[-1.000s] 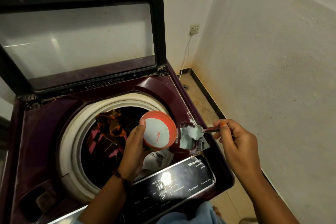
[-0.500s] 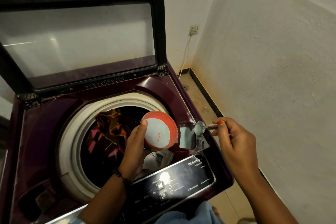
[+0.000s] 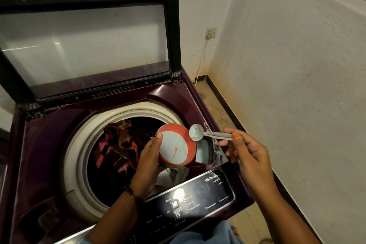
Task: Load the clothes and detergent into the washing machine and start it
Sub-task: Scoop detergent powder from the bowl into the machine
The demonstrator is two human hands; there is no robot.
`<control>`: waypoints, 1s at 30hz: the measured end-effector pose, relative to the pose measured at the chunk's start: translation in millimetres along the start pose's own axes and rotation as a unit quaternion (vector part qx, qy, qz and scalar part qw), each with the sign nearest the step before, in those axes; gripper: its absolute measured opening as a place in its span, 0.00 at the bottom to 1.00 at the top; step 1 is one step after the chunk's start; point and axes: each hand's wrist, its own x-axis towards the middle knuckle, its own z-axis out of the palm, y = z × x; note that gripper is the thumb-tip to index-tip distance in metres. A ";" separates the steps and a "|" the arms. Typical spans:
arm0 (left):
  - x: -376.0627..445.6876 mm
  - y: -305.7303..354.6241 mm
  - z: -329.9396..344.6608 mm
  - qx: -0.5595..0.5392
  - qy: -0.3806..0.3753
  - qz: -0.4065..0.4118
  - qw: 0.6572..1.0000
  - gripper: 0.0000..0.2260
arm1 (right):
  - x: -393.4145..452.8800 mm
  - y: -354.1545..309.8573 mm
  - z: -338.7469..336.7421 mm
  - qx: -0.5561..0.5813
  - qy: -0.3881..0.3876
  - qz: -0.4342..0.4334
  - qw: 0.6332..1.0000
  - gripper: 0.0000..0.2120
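One round orange tub of pale blue detergent powder is tilted toward the camera over the front right of the drum opening, gripped from the side by the left hand, thumb on its rim. One small metal spoon is pinched by its handle in the right hand; its bowl, dusted with powder, hovers just above the tub's right rim. Directly below and right of the tub sits one open detergent compartment in the deck of the dark maroon top-loading washing machine, already holding pale blue powder. Inside the one cream-ringed drum lie dark clothes with orange and pink patches; how many garments cannot be told.

A second ago the spoon's bowl was down in the compartment; half a second ago it was lifting off it, and now it is raised beside the tub's rim. The tub has stayed nearly in place.

The one glass lid stands raised, its top cut off by the frame. The black control panel is partly blotted by a glare spot, its small labels hard to read. One wall socket with a cord sits in the corner.
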 end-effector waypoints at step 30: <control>-29.1 2.4 34.9 0.030 -0.064 0.041 0.997 0.25 | -17.6 23.6 -10.4 0.062 -0.062 0.084 0.993 0.14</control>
